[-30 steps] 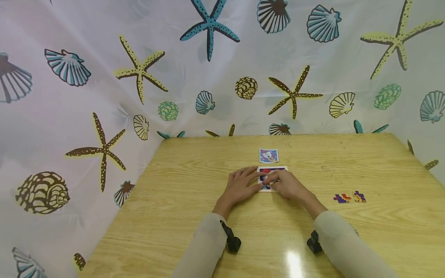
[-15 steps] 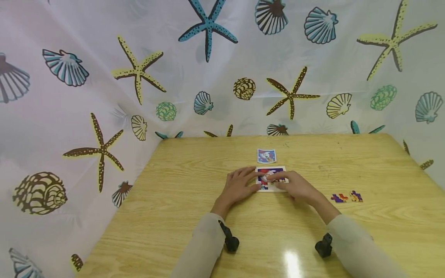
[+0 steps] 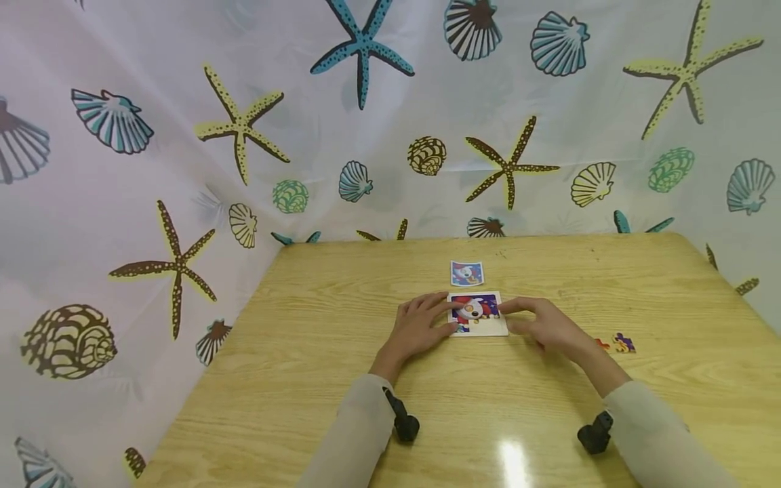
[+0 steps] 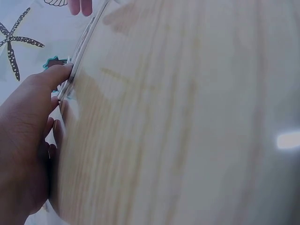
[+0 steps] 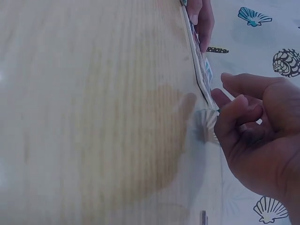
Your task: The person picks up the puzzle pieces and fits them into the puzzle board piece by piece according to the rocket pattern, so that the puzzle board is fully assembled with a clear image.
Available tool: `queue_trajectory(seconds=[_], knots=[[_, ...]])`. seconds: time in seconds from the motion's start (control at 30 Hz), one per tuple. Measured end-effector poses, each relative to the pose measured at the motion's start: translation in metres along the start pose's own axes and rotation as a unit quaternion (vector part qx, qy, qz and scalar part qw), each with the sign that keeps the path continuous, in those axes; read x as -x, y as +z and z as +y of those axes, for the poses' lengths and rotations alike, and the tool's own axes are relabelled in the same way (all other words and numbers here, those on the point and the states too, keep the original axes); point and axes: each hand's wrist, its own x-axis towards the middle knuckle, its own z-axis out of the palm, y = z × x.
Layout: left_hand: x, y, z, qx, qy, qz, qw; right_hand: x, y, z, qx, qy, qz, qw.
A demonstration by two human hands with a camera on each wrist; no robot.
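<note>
A small white-bordered jigsaw tray (image 3: 491, 328) lies on the wooden table, with a white cartoon figure on red and purple pieces in it. Its lower right part is bare and pale. My left hand (image 3: 421, 325) rests at the tray's left side, index finger reaching over the picture and thumb at the edge, as the left wrist view also shows. Close by the right edge is my right hand (image 3: 546, 327), its index finger pointing at the tray and nothing visible in its grasp. In the right wrist view its fingers (image 5: 233, 110) are loosely bent near the tray's corner.
Behind the tray lies a small picture card (image 3: 466, 273) with a similar design. Two loose puzzle pieces are to the right: a purple and yellow one (image 3: 624, 343) and a red one (image 3: 603, 344), partly hidden by the right wrist. A shell-patterned curtain (image 3: 390, 135) borders the table.
My right hand has drawn back rightward from over the picture to the tray's right edge, uncovering the figure and the bare lower right part. My left hand stays in place.
</note>
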Motion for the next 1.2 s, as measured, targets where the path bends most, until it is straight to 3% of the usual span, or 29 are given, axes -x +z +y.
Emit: queue_trajectory(seconds=[0.83,1.03,1.2], knots=[[0.000,-0.003,0.002,0.003,0.003,0.001,1.0000,0.037,-0.041,0.026,-0.022,0.006,0.006,0.9997],[-0.004,0.003,-0.004,0.002,0.007,0.004,1.0000,0.046,-0.052,0.032,-0.050,0.011,0.005,0.9987],[-0.004,0.004,-0.005,0.003,0.004,0.000,1.0000,0.052,-0.058,0.038,-0.041,0.006,0.006,0.9991]])
